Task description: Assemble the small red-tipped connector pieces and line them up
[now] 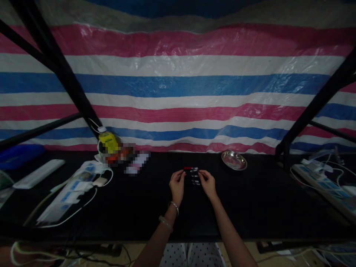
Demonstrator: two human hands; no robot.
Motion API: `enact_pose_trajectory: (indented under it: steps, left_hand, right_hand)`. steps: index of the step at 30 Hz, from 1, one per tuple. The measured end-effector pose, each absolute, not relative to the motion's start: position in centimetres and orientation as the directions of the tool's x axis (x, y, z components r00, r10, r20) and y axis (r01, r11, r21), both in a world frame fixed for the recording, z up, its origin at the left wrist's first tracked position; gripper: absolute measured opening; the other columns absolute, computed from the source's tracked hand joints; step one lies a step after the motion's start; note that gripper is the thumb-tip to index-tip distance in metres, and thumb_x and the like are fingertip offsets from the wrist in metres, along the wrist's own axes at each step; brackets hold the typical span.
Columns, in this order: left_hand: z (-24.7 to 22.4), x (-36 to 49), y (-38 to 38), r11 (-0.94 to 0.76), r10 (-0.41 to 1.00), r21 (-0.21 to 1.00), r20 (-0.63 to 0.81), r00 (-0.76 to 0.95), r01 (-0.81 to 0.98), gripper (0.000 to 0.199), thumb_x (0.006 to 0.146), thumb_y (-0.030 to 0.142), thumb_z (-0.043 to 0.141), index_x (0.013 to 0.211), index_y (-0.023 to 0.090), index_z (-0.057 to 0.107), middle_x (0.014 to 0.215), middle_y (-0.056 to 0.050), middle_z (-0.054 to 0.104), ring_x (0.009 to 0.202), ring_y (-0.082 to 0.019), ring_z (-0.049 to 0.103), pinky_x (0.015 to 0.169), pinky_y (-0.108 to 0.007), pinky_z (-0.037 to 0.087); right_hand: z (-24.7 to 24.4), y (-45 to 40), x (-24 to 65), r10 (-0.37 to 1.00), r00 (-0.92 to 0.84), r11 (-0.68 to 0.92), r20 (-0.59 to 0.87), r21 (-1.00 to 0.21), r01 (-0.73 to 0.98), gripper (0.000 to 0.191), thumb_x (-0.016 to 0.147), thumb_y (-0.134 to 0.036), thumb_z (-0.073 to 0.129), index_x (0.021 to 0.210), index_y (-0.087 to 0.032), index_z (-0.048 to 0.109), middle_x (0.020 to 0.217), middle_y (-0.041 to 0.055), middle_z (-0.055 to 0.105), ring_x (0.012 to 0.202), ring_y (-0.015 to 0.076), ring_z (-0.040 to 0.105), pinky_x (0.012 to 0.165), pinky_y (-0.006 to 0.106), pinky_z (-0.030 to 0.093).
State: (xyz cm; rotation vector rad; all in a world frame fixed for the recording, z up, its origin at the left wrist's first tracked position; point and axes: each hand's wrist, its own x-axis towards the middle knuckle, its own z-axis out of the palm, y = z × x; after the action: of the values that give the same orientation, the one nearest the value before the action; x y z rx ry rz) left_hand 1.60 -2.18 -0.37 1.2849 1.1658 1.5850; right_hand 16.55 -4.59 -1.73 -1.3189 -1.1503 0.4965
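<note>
A red marker (190, 168) lies crosswise on the black tabletop. Just nearer to me are several black markers (195, 181) in a row, roughly parallel, with pale print at their right ends; their dark bodies blend into the table. My left hand (177, 183) is closed in a pinch at the left end of the black marker (191, 171) right below the red one. At that marker's right end, the fingertips of my right hand (208, 181) are also pinched. Two bracelets (170, 217) circle my left wrist.
A round metal dish (234, 160) stands at the back right. Power strips (71, 193) with plugs and white cables lie on the left, and another power strip (319, 181) is at the far right. Behind a yellow-labelled bottle (109, 141) rises a striped sheet (178, 85) between black frame posts.
</note>
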Motion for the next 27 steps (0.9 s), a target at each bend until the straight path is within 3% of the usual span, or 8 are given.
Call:
enact_pose_trajectory:
  steps: [16, 22, 27]
  left_hand:
    - [0.2, 1.6, -2.7, -0.387, 0.894, 0.918, 0.397, -0.209, 0.089, 0.025, 0.081, 0.037, 0.057, 0.092, 0.016, 0.068, 0.094, -0.008, 0.062, 0.087, -0.018, 0.063, 0.08, -0.033, 0.052]
    - [0.6, 1.6, -2.9, -0.416, 0.885, 0.902, 0.432, -0.177, 0.119, 0.023, 0.081, 0.035, 0.057, 0.09, 0.017, 0.069, 0.092, -0.008, 0.063, 0.087, -0.017, 0.062, 0.08, -0.033, 0.052]
    - [0.4, 1.7, -2.7, -0.386, 0.907, 0.921, 0.39, -0.16, 0.058, 0.025, 0.079, 0.037, 0.059, 0.089, 0.016, 0.068, 0.092, -0.008, 0.063, 0.085, -0.018, 0.063, 0.08, -0.033, 0.052]
  right_hand:
    - [-0.7, -6.0, 17.0, 0.835, 0.3, 0.177, 0.462, -0.741, 0.647, 0.025, 0.084, -0.026, 0.048, 0.098, -0.02, 0.068, 0.092, 0.0085, 0.067, 0.087, 0.0216, 0.06, 0.082, 0.037, 0.047]
    - [-0.6, -6.2, 16.8, 0.813, 0.267, 0.278, 0.517, -0.748, 0.603, 0.026, 0.086, -0.025, 0.046, 0.097, -0.019, 0.068, 0.096, 0.0094, 0.067, 0.091, 0.0217, 0.061, 0.084, 0.038, 0.049]
    - [-0.4, -6.1, 16.5, 0.758, 0.336, 0.325, 0.559, -0.771, 0.547, 0.026, 0.086, -0.029, 0.049, 0.099, -0.018, 0.069, 0.1, 0.0103, 0.067, 0.095, 0.0215, 0.062, 0.087, 0.039, 0.05]
